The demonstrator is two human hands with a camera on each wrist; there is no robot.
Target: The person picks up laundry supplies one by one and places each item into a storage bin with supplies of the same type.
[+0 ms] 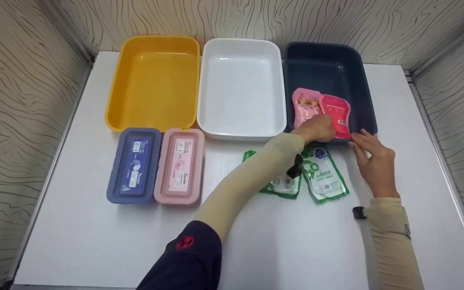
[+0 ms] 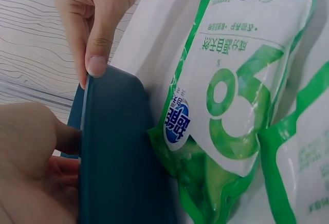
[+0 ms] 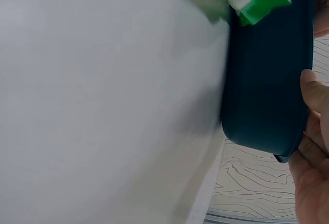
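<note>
- One white worktop (image 1: 75, 241) carries the lot; the work's at its R end, so reach is prob the awkward bit.
- Three bins along the back: yellow bin (image 1: 155, 88), white bin (image 1: 242, 88), navy bin (image 1: 328, 72). Navy's the one in use; best kept braced so it doesn't skid.
- Blue box (image 1: 134, 166) & pink box (image 1: 179, 166): side by side in front of yellow bin, well away from both hands. Leave 'em be.
- Two pouches on worktop, just in front of navy bin: R pouch (image 1: 324, 177) mostly visible, L pouch (image 1: 284, 185) part hidden by L forearm (image 1: 248, 183). Lift that sleeve a bit, else it may drag them.
- R hand (image 1: 375, 159): thumb & fingers closed on navy bin's near rim by the R corner. Good brace; light pinch shd do.
- L hand (image 1: 316, 128): over near wall of navy bin, fingers bent down at red pack; can't tell if gripping or just pressing.
- Red pack (image 1: 338, 114) & pink pack (image 1: 306, 104): in navy bin, near end, next to e/o; overlap unclear. Look soft, so press mid-pack w/ flat fingers, no hard squeeze.
</note>
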